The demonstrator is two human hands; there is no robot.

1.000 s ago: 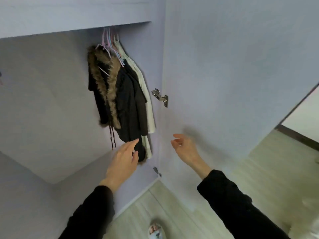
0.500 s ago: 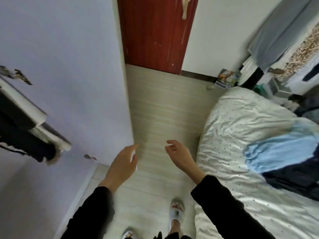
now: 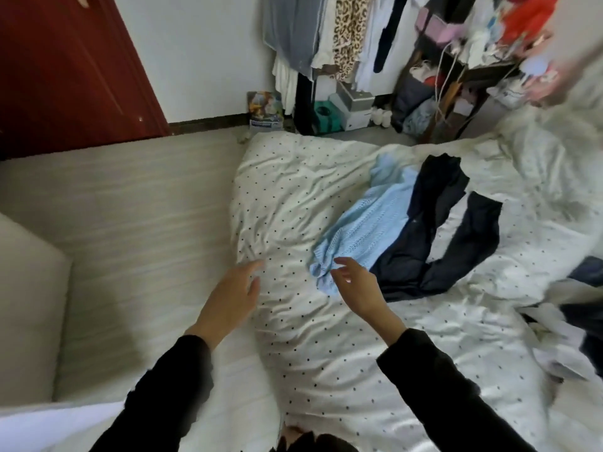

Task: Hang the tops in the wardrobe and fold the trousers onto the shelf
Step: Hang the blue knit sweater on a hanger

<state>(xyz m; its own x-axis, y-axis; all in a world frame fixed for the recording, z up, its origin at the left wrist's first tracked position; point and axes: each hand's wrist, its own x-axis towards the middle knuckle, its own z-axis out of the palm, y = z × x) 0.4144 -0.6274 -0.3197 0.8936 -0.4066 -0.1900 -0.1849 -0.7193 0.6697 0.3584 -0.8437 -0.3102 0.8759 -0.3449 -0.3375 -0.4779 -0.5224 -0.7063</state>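
**Head view: the light blue top lies just past your right hand**

Your right hand (image 3: 357,287) is the nearer grip, with fingers loosely spread and holding nothing. Its fingertips hover over the near corner of the light blue top (image 3: 368,223), perhaps just touching it; the blur leaves that unclear. Your left hand (image 3: 230,300) is also empty, with fingers relaxed, over bare dotted sheet on the bed (image 3: 293,177), clearly to the left of the garment.

From your right grip the top runs away and to the right, its long axis slanting up toward the far side of the bed. The dark trousers (image 3: 440,230) lie along its right edge, touching or overlapping it, on much the same slant.

I judge the top to be next, so take its near corner with your right hand and bring your left across to the right for a 2nd hold, lifting clear of the trousers so they do not drag along.
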